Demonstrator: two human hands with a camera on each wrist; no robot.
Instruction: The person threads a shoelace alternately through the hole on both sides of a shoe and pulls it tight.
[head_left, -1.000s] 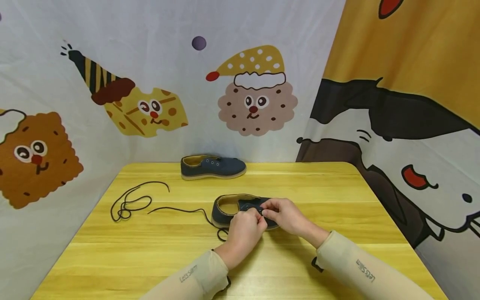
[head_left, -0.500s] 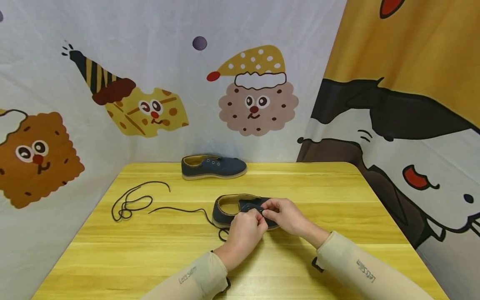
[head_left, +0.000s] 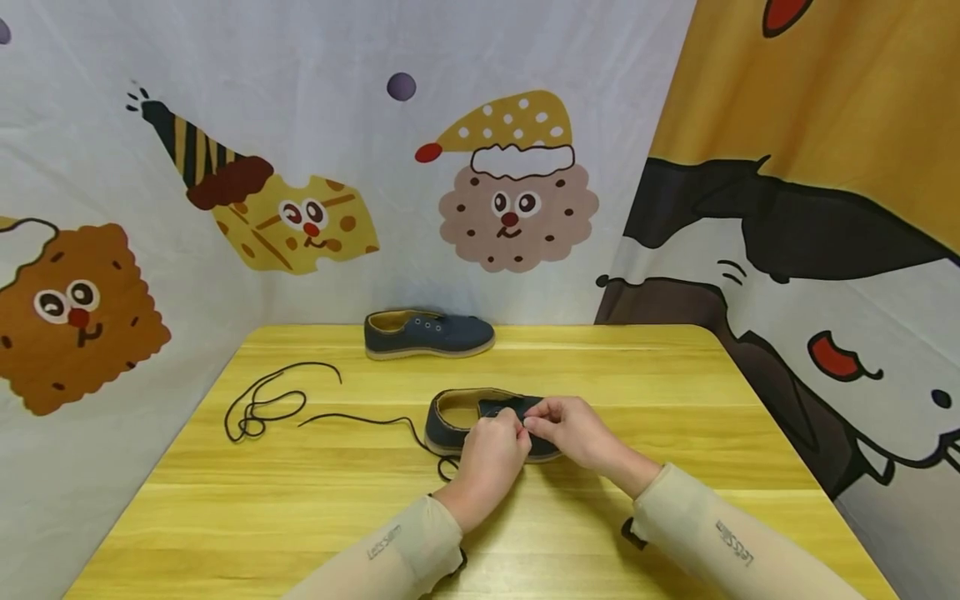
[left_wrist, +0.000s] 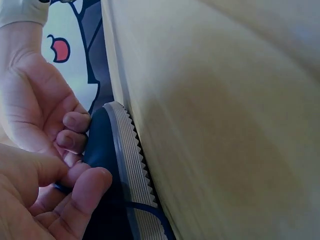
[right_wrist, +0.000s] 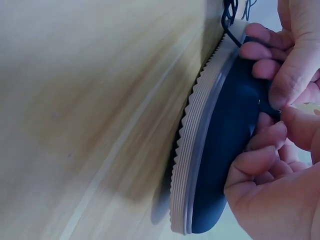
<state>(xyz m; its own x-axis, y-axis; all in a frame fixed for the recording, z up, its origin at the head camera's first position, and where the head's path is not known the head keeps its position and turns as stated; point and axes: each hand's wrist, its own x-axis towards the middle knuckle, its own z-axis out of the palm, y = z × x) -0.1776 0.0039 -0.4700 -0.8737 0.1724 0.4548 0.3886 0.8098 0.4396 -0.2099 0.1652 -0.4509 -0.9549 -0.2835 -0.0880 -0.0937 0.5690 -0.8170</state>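
Observation:
A navy canvas shoe (head_left: 442, 429) with a tan lining and pale ridged sole (right_wrist: 185, 155) stands on the table, toe to the right. My left hand (head_left: 489, 458) is over its near side, thumb and forefinger pinching a dark shoelace (head_left: 367, 420) at the eyelets. From the other side my right hand (head_left: 573, 432) meets it, fingertips pinching at the lace's short end; the fingers partly hide that end. In the right wrist view both sets of fingertips almost touch. The lace's long tail runs down past the sole and out to the left.
A second navy shoe (head_left: 427, 335), its eyelets unlaced, stands at the table's back edge. Another dark lace (head_left: 258, 408) lies in loose loops at the left. Behind the wooden table (head_left: 637, 358) hangs a cartoon-printed cloth (head_left: 322, 75).
My left hand has shifted slightly up and its knuckles have turned a little at the eyelets. The right hand stays almost still; the shoe and loose lace keep their places.

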